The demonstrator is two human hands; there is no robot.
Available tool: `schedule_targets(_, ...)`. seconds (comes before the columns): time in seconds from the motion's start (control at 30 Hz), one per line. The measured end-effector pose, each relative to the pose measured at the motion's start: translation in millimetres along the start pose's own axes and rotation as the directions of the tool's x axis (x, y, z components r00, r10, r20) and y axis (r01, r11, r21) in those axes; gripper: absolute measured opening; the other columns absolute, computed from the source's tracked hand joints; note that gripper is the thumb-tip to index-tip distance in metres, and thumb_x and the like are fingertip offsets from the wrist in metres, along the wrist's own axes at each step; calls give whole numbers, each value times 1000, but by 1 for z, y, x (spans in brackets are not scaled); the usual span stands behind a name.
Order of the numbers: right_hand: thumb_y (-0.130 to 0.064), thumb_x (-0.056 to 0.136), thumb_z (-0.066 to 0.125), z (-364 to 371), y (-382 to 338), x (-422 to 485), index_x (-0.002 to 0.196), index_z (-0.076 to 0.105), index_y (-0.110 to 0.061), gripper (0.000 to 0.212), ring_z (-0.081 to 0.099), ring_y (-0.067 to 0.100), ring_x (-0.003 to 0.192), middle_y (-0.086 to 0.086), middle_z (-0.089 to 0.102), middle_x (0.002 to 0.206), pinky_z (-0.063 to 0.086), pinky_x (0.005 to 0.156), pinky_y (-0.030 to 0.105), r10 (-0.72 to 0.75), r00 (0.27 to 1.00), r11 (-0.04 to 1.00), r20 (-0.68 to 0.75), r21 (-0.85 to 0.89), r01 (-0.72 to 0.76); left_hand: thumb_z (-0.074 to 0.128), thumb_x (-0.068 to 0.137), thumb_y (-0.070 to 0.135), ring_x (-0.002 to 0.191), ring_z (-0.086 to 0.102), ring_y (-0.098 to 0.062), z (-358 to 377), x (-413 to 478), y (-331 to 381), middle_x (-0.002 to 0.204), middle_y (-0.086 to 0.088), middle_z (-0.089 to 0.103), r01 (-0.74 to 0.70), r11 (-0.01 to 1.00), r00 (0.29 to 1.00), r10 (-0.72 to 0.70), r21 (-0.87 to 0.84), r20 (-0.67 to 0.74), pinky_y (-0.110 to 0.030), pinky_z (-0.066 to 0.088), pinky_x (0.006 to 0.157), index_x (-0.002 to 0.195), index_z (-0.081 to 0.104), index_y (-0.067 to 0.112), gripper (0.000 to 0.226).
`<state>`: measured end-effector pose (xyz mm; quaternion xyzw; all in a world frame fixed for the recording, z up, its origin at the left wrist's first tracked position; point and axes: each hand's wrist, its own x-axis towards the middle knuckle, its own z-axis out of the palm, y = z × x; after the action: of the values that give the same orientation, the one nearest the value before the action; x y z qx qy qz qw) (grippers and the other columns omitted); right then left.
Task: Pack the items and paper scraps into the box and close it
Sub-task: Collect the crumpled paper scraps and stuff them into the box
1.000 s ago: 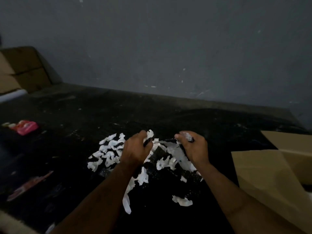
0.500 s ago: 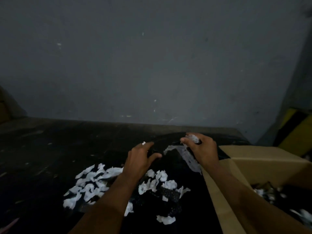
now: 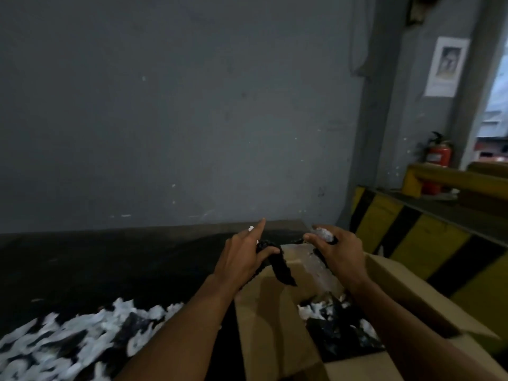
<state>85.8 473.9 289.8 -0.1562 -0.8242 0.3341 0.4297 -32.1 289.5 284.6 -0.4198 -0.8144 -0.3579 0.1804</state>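
Observation:
An open cardboard box (image 3: 277, 320) stands at the right, with black and white scraps (image 3: 338, 323) lying in its bottom. Both hands hold a dark, limp sheet (image 3: 280, 266) over the box's far left corner. My left hand (image 3: 244, 257) pinches its left end, forefinger pointing up. My right hand (image 3: 336, 250) grips its right end together with a pale crumpled scrap (image 3: 323, 233). A spread of white paper scraps (image 3: 77, 339) lies on the black table (image 3: 110, 259) at lower left.
A grey wall rises right behind the table. A yellow and black striped barrier (image 3: 412, 237) runs behind the box at the right, with a red fire extinguisher (image 3: 438, 158) beyond it.
Both hands have carried the dark sheet to the right, from above the scrap pile to over the open box. The view has turned right with them.

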Motion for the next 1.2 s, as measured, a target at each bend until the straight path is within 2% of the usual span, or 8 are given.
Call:
schedule_targets(0.2, -32, 79, 77, -57, 77, 25, 80, 69, -28, 9, 57, -14, 62, -16, 63, 70, 43, 57, 4, 13, 999, 1000, 32, 21, -13, 65, 84, 49, 120, 53, -26, 84, 35, 55, 131, -10, 58, 32, 998, 998, -34, 46, 60, -37, 46, 94, 147, 35, 21, 76)
schedule_targets(0.33, -34, 80, 76, -73, 134, 31, 79, 72, -25, 10, 60, -9, 66, -13, 67, 75, 47, 58, 13, 35, 990, 999, 140, 14, -37, 61, 86, 52, 120, 52, -26, 141, 31, 75, 133, -10, 56, 126, 982, 980, -145, 140, 133, -38, 44, 95, 147, 33, 22, 74)
schedule_targets(0.53, -38, 80, 75, -70, 197, 30, 80, 73, -13, 25, 66, 9, 67, -2, 71, 73, 48, 57, 28, 73, 953, 997, 293, -9, -74, 59, 86, 55, 116, 53, -34, 194, 8, 74, 135, -12, 52, 297, 932, 924, -336, 210, 185, -44, 48, 91, 145, 31, 28, 71)
schedule_targets(0.67, -50, 77, 73, -55, 225, 29, 96, 71, -19, 37, 64, 9, 87, -6, 70, 93, 51, 75, 26, 166, 904, 985, 393, -23, -171, 53, 86, 61, 131, 40, -35, 209, 3, 68, 149, -13, 34, 387, 900, 865, -429, 200, 260, -49, 41, 101, 149, 15, 30, 80)
schedule_targets(0.8, -56, 77, 70, -45, 245, 34, 116, 68, -19, 53, 62, 17, 106, 1, 67, 117, 52, 89, 34, 193, 877, 980, 440, -35, -198, 48, 87, 64, 143, 23, -29, 220, 10, 60, 157, -9, 22, 350, 910, 834, -411, 223, 369, -42, 28, 111, 151, 8, 30, 83)
schedule_targets(1.0, -42, 81, 73, -38, 258, 50, 113, 69, -18, 40, 62, 18, 102, 5, 69, 114, 45, 83, 22, 249, 865, 969, 436, -123, -216, 27, 77, 78, 118, 48, -28, 236, 34, 45, 135, -6, 46, 268, 901, 811, -402, 342, 424, -45, 44, 97, 121, 59, 28, 73)
schedule_targets(1.1, -38, 82, 73, -32, 265, 60, 110, 70, -15, 36, 63, 18, 99, 5, 69, 113, 45, 80, 21, 263, 868, 965, 421, -121, -234, 40, 91, 58, 121, 48, -29, 239, 43, 44, 138, -7, 47, 241, 912, 808, -378, 332, 452, -43, 38, 102, 131, 50, 26, 52)
schedule_targets(1.2, -38, 83, 72, -27, 268, 69, 109, 70, -14, 36, 63, 20, 102, 7, 69, 113, 50, 85, 27, 272, 868, 962, 415, -98, -254, 46, 95, 48, 128, 44, -27, 240, 50, 40, 144, -8, 45, 257, 925, 809, -365, 281, 461, -37, 35, 106, 145, 35, 21, 58)
